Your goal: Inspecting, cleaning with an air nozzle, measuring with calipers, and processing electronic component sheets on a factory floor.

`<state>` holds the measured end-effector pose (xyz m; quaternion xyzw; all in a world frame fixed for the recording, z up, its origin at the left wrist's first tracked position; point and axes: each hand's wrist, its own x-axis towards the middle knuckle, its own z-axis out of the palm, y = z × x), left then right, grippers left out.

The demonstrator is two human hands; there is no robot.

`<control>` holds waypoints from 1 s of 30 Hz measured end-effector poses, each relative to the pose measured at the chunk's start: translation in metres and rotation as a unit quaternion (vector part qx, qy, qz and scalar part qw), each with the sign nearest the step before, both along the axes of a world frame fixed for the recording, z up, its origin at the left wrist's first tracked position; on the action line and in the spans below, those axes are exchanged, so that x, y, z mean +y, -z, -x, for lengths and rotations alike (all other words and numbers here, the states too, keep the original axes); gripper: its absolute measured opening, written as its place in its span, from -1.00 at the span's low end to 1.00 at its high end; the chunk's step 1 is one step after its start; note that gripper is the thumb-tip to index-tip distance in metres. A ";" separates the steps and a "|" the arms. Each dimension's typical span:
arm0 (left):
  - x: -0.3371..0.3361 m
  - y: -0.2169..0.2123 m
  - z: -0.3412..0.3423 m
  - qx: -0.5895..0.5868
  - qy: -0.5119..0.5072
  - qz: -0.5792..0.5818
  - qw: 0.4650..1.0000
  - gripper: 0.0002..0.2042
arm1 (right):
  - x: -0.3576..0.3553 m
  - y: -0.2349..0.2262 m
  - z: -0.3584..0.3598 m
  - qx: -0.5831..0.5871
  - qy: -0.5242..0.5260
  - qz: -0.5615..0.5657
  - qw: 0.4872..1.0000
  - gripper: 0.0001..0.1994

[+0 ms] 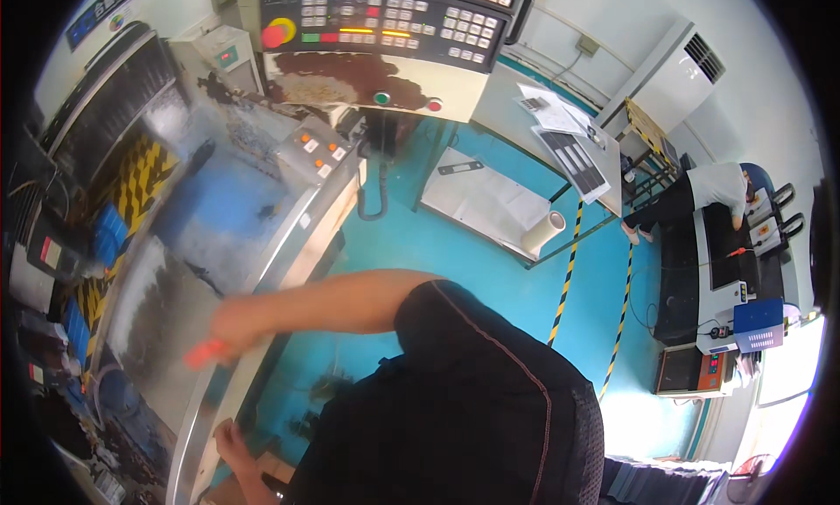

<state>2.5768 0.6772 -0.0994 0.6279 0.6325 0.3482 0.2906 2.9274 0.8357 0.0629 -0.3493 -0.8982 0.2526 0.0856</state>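
My right arm reaches left across the front edge of a machine bed. My right hand (234, 326) is closed around a small orange-red object (204, 354); motion blur hides its exact kind. Below the hand lies a grey metal plate (162, 312) with a dark wet-looking patch on it. Lower down, my left hand (234, 445) is beside the machine's pale front rim (206, 470), its fingers loosely extended and nothing visible in them. I cannot tell whether it touches the rim.
A control panel (385, 32) with a red knob overhangs the far side. A small button box (317, 150) sits on the machine's rim. To the right stands a metal table (503, 111) with papers and a white roll (544, 232) on its lower shelf. Another person (700, 190) bends over a bench.
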 end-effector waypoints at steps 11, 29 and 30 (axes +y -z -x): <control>-0.072 -0.061 -0.328 -0.373 -0.093 0.232 0.894 -0.65 | -0.066 0.096 -0.165 0.284 0.077 -0.129 0.947 -0.64; -0.209 -0.071 -0.575 -0.422 0.104 0.371 0.820 -0.85 | -0.354 0.100 -0.435 0.344 0.198 0.294 0.869 -0.74; -0.221 -0.067 -0.583 -0.423 0.102 0.377 0.818 -0.85 | -0.370 0.099 -0.445 0.351 0.201 0.312 0.860 -0.73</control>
